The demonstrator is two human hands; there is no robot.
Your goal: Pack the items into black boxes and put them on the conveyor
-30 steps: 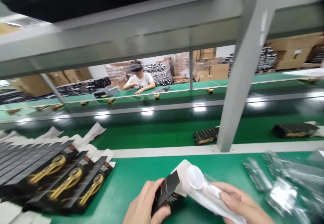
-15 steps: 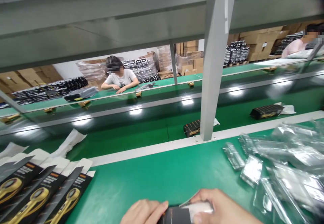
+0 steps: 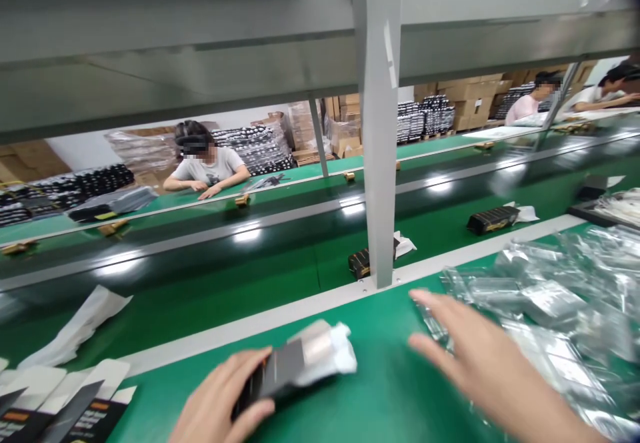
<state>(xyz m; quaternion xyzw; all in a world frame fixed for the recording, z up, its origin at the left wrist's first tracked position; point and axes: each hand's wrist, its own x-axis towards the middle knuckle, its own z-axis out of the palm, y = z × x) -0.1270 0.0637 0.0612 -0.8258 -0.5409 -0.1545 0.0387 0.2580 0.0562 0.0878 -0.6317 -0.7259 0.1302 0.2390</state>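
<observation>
My left hand is wrapped round a black printed carton low over the green bench. White wrapping sticks out of the carton's open end, pointing right. My right hand is held apart from the carton, thumb and fingers spread, with nothing seen in its grasp. It hovers at the left edge of a heap of clear plastic packs, partly covering one small pack.
Several flat-lying black cartons with open white flaps sit at lower left. A grey post rises at the bench edge. On the green belt lie more black cartons and a white wrapped item. Co-workers sit across the line.
My right hand has let go of the carton's wrapped end and moved right to the plastic packs. My left hand has brought the carton left and up into view. The view has turned right.
</observation>
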